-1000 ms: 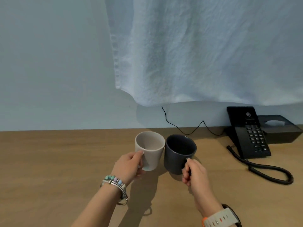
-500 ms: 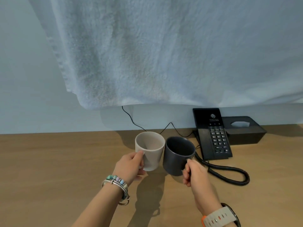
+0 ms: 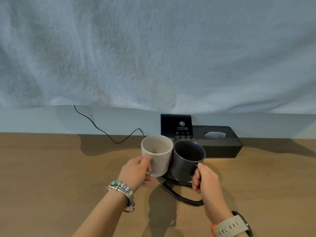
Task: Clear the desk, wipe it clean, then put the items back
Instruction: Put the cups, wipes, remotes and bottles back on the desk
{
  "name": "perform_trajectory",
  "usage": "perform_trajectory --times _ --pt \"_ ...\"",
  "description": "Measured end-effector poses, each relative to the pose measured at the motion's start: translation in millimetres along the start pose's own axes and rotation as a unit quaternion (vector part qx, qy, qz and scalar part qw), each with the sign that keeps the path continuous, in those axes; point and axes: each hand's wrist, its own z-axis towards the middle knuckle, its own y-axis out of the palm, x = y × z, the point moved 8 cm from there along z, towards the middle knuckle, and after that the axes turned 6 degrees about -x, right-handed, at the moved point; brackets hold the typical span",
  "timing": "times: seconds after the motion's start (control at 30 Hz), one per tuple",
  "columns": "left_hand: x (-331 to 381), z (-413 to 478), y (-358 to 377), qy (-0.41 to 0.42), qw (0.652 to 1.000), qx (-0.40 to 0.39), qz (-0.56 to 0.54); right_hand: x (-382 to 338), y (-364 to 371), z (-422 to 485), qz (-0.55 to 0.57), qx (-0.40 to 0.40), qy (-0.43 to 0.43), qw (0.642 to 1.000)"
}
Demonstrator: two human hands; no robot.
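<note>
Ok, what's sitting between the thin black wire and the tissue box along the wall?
The black desk phone, its keypad mostly hidden behind the dark mug; the head view shows it.

My left hand (image 3: 136, 171) holds the beige ceramic mug (image 3: 157, 155) just left of the dark grey ceramic mug (image 3: 186, 159) in my right hand (image 3: 206, 181). Behind them on the brown wooden desk (image 3: 51, 168) stands the black telephone (image 3: 176, 124), with a black rectangular tissue box (image 3: 222, 146) at its right.

A pale, nubbly towel (image 3: 153, 48) hangs across the whole upper part of the view, its lower edge wavy. Beneath it runs a strip of plain pale wall (image 3: 34, 120). A thin black cable (image 3: 117, 143) comes from under the towel, dips to the desk (image 3: 51, 168), then rises rightward.
</note>
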Motion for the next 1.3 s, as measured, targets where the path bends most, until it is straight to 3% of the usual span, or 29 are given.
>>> perform_trajectory --times 0.2,0.53,0.77,0.97,1.3 --pt "15.6 -3.6 97.6 -0.019 1.0 0.006 0.002 10.5 -94.7 20.5 -0.013 -0.016 0.015 1.0" --pt "43.1 15.3 193.5 0.012 0.999 -0.012 0.043 13.5 -192.2 40.3 0.028 0.031 0.0 0.999" --pt "61.9 42.5 282.8 0.015 0.998 -0.004 0.055 17.6 -277.3 83.0 0.032 0.018 0.021 0.999" --pt "73.7 64.9 368.6 -0.035 0.999 0.017 0.011 18.6 -359.5 130.2 -0.013 -0.009 0.037 0.999" --pt "63.4 105.7 426.6 -0.071 0.994 0.089 -0.009 37.0 -397.4 191.8 -0.023 -0.042 0.085 0.995"
